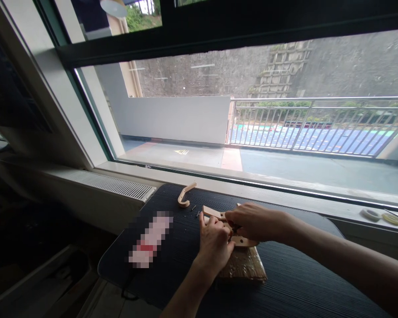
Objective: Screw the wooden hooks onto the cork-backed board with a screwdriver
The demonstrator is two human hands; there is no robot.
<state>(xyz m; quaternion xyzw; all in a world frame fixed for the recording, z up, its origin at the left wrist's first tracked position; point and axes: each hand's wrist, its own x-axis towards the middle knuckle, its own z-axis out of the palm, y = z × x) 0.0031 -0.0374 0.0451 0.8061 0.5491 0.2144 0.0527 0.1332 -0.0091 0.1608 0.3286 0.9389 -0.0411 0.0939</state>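
Note:
At the dark table, my left hand (pixel 215 240) is closed on a pale wooden assembly, its fingers bent over the near-left side. The assembly's upper wooden bar (pixel 214 213) and lower wooden bar (pixel 244 242) show around my hands, each with a dark hole. My right hand (pixel 252 221) is closed over the assembly's middle, fingertips pinched together. Something small and dark shows under them, too hidden to name. Beneath lies a brown, shiny-surfaced block (pixel 243 267). Beyond my left hand are a hook-shaped wooden piece (pixel 183 201) and two small screws (pixel 198 214).
The black table (pixel 295 274) has rounded corners and stands against the window sill (pixel 268 190). A blurred pink-and-red item (pixel 152 240) lies on its left part. Rolls of tape (pixel 371 215) rest on the sill at right. A white grille (pixel 112 184) runs along the left.

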